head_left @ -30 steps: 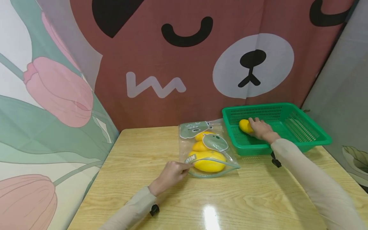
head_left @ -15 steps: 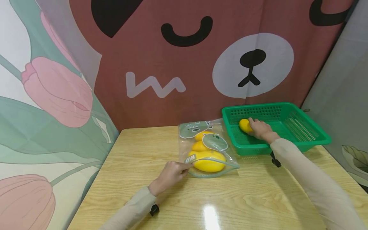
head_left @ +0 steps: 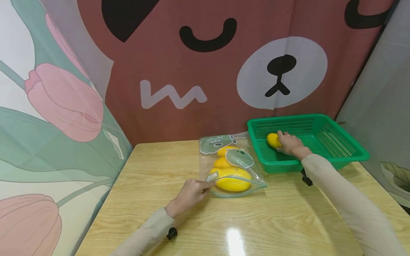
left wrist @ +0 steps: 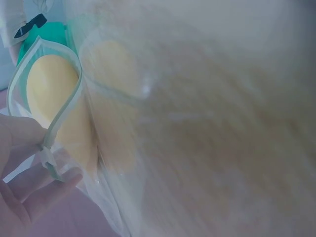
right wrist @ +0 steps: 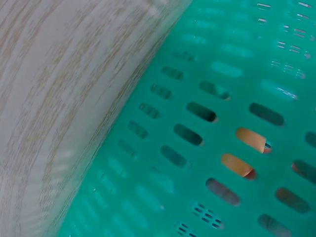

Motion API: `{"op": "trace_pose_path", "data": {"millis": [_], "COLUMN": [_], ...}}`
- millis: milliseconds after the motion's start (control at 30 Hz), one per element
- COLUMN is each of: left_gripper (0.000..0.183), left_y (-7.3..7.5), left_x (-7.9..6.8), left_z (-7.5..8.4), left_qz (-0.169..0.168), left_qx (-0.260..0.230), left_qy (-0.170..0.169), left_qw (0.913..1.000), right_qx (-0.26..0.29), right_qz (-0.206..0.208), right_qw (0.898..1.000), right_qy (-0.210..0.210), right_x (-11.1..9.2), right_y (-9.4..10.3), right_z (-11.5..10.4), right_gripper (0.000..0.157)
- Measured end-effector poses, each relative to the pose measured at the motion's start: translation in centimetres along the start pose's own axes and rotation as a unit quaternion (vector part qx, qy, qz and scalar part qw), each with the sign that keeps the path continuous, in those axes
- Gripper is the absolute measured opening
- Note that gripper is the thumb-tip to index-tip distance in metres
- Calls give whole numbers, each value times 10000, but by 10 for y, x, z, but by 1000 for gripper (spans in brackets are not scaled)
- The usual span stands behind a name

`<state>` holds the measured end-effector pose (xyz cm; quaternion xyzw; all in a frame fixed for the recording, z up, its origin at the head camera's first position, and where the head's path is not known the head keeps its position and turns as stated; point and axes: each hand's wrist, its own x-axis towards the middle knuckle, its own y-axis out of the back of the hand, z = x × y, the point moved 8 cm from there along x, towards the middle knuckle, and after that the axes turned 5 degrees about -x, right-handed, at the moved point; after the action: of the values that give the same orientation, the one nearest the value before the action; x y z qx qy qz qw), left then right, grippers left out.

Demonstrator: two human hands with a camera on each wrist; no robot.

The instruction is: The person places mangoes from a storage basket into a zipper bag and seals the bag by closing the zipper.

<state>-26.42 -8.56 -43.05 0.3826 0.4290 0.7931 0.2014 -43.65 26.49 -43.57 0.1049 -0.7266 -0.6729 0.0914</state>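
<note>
A clear zip bag (head_left: 258,179) with green cartoon prints lies on the table, its mouth toward me. Inside it are several yellow mangoes (head_left: 233,183). My left hand (head_left: 191,195) pinches the left end of the bag's mouth; in the left wrist view the thumb and fingers (left wrist: 37,190) grip the zip edge (left wrist: 49,155), and the mouth gapes beside a mango (left wrist: 52,89). My right hand (head_left: 290,144) reaches into the green basket (head_left: 320,163) and holds a yellow mango (head_left: 273,140) at its left side. In the right wrist view, the basket wall (right wrist: 192,158) hides most of that hand.
The green basket stands at the back right, close beside the bag. A wooden table (head_left: 153,170) carries both. Behind it hangs a brown curtain (head_left: 173,124) with a bear print; a flower-print cloth (head_left: 70,106) closes off the left side.
The mango in the basket and my right hand have shifted only very slightly. My left hand stays in place on the bag's mouth.
</note>
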Motion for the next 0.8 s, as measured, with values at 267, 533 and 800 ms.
{"op": "trace_pose_path", "data": {"millis": [267, 533, 800], "left_gripper": [34, 33, 32], "left_y": [1, 2, 1], "left_x": [0, 0, 1], "left_z": [1, 3, 4], "left_qz": [5, 56, 52], "left_qx": [-37, 29, 77], "left_qy": [27, -35, -92], "left_qw": [10000, 10000, 9999], "right_qx": [15, 37, 84], "right_qz": [136, 136, 53], "right_qw": [9999, 9998, 9998], "right_qy": [58, 115, 179], "right_x": [-2, 0, -4], "right_y": [3, 6, 7], "right_z": [-1, -1, -1], "right_gripper": [56, 58, 63]}}
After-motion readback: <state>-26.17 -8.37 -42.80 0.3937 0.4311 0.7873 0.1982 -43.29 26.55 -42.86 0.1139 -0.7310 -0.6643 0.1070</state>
